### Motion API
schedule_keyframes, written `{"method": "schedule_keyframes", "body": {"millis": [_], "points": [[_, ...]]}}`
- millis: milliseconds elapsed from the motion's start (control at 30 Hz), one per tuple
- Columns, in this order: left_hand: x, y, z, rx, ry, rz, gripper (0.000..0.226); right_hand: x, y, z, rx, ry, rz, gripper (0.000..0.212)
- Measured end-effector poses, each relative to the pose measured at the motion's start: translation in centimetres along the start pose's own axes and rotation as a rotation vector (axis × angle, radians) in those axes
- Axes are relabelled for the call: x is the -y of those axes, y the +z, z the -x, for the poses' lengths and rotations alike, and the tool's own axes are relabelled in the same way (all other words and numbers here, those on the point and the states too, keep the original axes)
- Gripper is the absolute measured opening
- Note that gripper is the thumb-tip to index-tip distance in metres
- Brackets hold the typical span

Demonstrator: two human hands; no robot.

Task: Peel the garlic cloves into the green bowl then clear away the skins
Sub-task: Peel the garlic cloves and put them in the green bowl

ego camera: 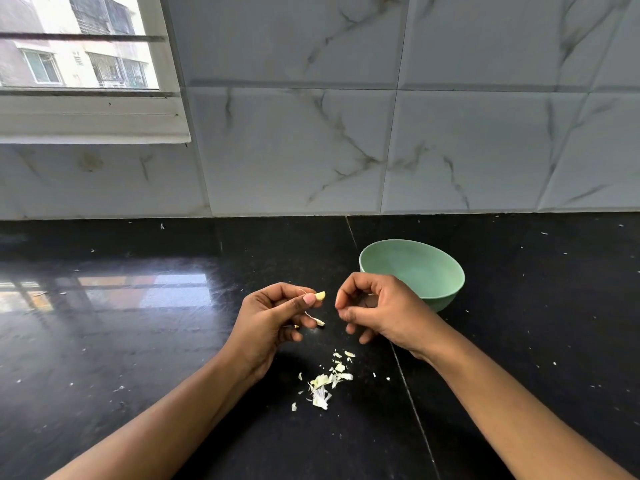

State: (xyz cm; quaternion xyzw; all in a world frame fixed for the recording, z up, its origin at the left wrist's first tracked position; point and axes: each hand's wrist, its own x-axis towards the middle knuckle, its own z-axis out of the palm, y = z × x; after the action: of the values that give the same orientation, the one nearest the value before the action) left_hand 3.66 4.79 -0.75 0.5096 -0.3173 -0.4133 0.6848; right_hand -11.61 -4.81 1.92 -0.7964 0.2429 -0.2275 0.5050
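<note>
Pale garlic clove, light, firm, probably slick; left hand pinches its end, right hand curled, contents unclear.

Only one view is given, taken by a wide-angle camera worn on the head. It is aimed forward and down over the black countertop toward the tiled wall, a window being caught at upper left. The left hand and right hand are seen close, forearms entering from below; the garlic clove pinched in the left is framed just below centre.
</note>
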Motion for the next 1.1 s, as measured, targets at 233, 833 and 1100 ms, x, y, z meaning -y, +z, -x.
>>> {"method": "schedule_keyframes", "body": {"millis": [233,833,1100], "points": [[0.1,0.0,0.1,0.016,0.016,-0.037,0.018,-0.5,0.6,0.0,-0.119,-0.051,0.031,0.011],[0.4,0.2,0.3,0.002,0.165,-0.089,0.015,-1.5,2.0,0.3,-0.425,-0.445,0.383,0.011],[0.5,0.0,0.4,0.011,0.254,-0.169,0.01,-1.5,1.8,0.2,-0.407,-0.447,0.54,0.015]]}}
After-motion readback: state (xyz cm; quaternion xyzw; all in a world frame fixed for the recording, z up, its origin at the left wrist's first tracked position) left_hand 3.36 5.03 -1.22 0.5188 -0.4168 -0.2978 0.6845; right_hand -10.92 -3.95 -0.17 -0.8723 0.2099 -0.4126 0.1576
